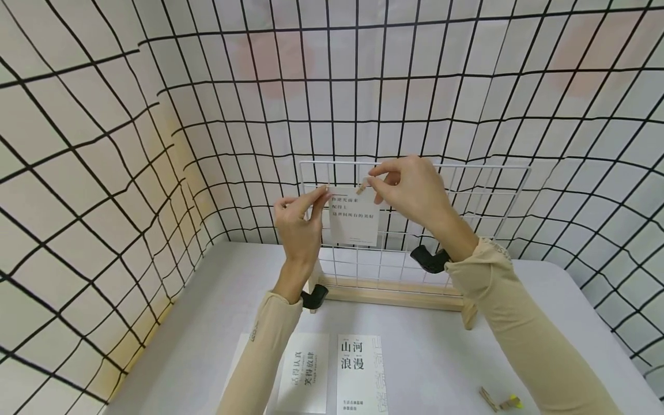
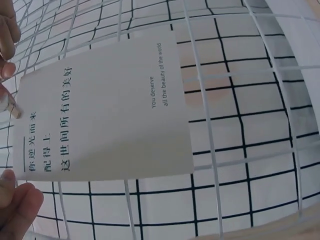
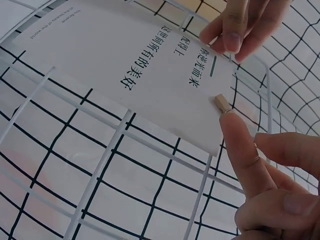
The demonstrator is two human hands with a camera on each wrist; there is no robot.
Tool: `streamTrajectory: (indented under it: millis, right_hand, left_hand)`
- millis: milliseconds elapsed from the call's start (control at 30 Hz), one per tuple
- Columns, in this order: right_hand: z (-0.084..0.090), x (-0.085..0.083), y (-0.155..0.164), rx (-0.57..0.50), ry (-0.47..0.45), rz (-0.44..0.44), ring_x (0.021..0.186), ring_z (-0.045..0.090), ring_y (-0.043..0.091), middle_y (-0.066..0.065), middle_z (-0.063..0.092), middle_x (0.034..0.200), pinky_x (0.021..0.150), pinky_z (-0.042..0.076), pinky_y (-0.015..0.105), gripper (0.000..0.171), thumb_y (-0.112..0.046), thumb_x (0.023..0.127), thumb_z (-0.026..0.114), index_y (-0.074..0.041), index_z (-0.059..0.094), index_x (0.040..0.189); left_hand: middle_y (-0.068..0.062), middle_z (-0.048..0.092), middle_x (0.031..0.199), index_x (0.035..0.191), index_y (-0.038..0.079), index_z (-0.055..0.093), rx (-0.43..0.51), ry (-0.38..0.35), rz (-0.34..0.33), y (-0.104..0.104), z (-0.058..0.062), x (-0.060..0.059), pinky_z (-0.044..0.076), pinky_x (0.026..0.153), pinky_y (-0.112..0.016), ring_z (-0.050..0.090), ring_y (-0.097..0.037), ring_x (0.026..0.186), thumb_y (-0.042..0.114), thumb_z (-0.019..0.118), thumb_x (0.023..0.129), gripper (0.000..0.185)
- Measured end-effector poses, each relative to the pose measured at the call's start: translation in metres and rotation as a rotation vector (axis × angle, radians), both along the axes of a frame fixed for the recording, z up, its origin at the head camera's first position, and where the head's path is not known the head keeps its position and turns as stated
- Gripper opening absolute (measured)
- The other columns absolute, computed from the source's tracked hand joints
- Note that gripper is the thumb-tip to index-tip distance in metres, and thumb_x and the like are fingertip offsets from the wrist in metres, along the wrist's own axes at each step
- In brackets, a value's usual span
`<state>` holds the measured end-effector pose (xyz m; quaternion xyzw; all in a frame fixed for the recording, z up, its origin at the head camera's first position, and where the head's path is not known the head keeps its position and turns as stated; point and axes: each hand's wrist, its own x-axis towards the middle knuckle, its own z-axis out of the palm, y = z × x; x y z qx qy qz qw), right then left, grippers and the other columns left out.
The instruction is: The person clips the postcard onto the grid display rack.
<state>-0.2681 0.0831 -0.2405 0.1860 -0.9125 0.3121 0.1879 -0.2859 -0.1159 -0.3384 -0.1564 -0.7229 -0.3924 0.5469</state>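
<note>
A white card (image 1: 354, 222) printed with dark Chinese text hangs upright against a white wire grid rack (image 1: 415, 230). My left hand (image 1: 301, 222) pinches the card's upper left corner between thumb and fingertips. At the card's top edge, a small wooden clothespin (image 3: 221, 103) overlaps the paper. My right hand (image 1: 412, 193) holds the clothespin's outer end with thumb and forefinger; in the right wrist view a fingertip (image 3: 232, 125) covers that end. The left wrist view shows the card's face (image 2: 110, 110) and its small English lines.
The rack stands on a wooden base (image 1: 389, 294). Nearer lie a card with sideways text (image 1: 305, 372) and another card (image 1: 360, 374), plus one partly under the left sleeve. Loose clothespins (image 1: 487, 399) lie at front right. Black grid panels (image 1: 358, 75) surround the table.
</note>
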Motion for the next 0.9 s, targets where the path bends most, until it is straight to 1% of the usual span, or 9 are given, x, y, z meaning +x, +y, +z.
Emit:
streamTrajectory:
  millis: [100,167,233,400,533,667,767,800,900]
  right_hand:
    - [-0.001,0.004,0.006,-0.01,0.018,-0.001,0.047,0.05,0.011,0.001,0.076,0.07,0.044,0.029,0.024,0.027,-0.024,0.1,0.064,-0.012,0.077,0.119]
    - [-0.003,0.007,0.011,-0.016,0.052,0.008,0.047,0.047,0.013,0.001,0.077,0.073,0.045,0.029,0.024,0.028,-0.024,0.1,0.063,-0.012,0.077,0.121]
    - [-0.006,0.011,0.017,-0.013,0.102,0.025,0.05,0.05,0.014,0.002,0.078,0.079,0.048,0.032,0.025,0.028,-0.026,0.1,0.063,-0.012,0.077,0.121]
    - [-0.022,0.021,0.036,-0.026,0.244,0.116,0.07,0.064,0.015,0.006,0.079,0.103,0.053,0.046,0.021,0.028,-0.022,0.099,0.069,-0.009,0.075,0.123]
    - [-0.039,0.034,0.054,-0.026,0.303,0.174,0.086,0.067,0.015,0.006,0.076,0.113,0.065,0.056,0.021,0.034,-0.013,0.096,0.072,-0.009,0.072,0.129]
    - [-0.059,0.05,0.072,0.023,0.303,0.162,0.086,0.07,0.017,0.007,0.073,0.121,0.069,0.059,0.029,0.045,-0.011,0.092,0.076,-0.011,0.067,0.136]
    - [-0.08,0.062,0.089,0.088,0.267,0.129,0.086,0.072,0.021,0.01,0.069,0.132,0.066,0.058,0.032,0.051,-0.016,0.091,0.078,-0.013,0.064,0.14]
    - [-0.087,0.066,0.095,0.107,0.25,0.12,0.088,0.073,0.023,0.011,0.067,0.135,0.067,0.059,0.035,0.053,-0.018,0.091,0.078,-0.013,0.063,0.141]
    - [-0.111,0.078,0.114,0.133,0.154,0.096,0.11,0.069,0.035,0.012,0.062,0.143,0.078,0.06,0.051,0.057,-0.025,0.093,0.077,-0.016,0.059,0.146]
  left_hand:
    - [-0.009,0.081,0.093,0.099,0.003,0.082,-0.011,0.016,0.001,-0.004,-0.001,0.005,0.044,0.086,-0.043,0.078,-0.023,0.077,0.011,0.082,0.087,0.014]
    - [-0.01,0.081,0.091,0.1,0.003,0.082,-0.023,0.017,-0.002,-0.008,-0.002,0.009,0.044,0.088,-0.045,0.078,-0.023,0.077,0.01,0.082,0.087,0.015]
    - [-0.01,0.081,0.091,0.102,0.003,0.081,-0.044,0.012,-0.006,-0.012,-0.004,0.014,0.043,0.089,-0.045,0.078,-0.023,0.078,0.011,0.083,0.086,0.018]
    - [-0.01,0.081,0.096,0.112,0.005,0.079,-0.115,-0.016,-0.025,-0.027,-0.011,0.032,0.043,0.091,-0.048,0.078,-0.024,0.081,0.016,0.085,0.083,0.031]
    - [-0.01,0.08,0.108,0.118,0.005,0.077,-0.172,-0.032,-0.054,-0.036,-0.02,0.048,0.041,0.093,-0.052,0.077,-0.026,0.087,0.017,0.087,0.08,0.041]
    - [-0.011,0.078,0.116,0.121,0.005,0.076,-0.26,-0.063,-0.063,-0.042,-0.037,0.062,0.039,0.095,-0.054,0.075,-0.028,0.095,0.02,0.089,0.076,0.05]
    - [-0.012,0.075,0.126,0.127,0.005,0.073,-0.357,-0.141,-0.073,-0.046,-0.055,0.071,0.039,0.097,-0.055,0.071,-0.031,0.108,0.024,0.09,0.073,0.06]
    - [-0.013,0.073,0.13,0.13,0.005,0.071,-0.396,-0.175,-0.073,-0.047,-0.062,0.074,0.039,0.097,-0.055,0.069,-0.032,0.112,0.026,0.09,0.073,0.064]
    - [-0.014,0.067,0.14,0.136,0.007,0.067,-0.498,-0.268,-0.073,-0.049,-0.084,0.082,0.041,0.098,-0.054,0.063,-0.033,0.122,0.031,0.09,0.07,0.075]
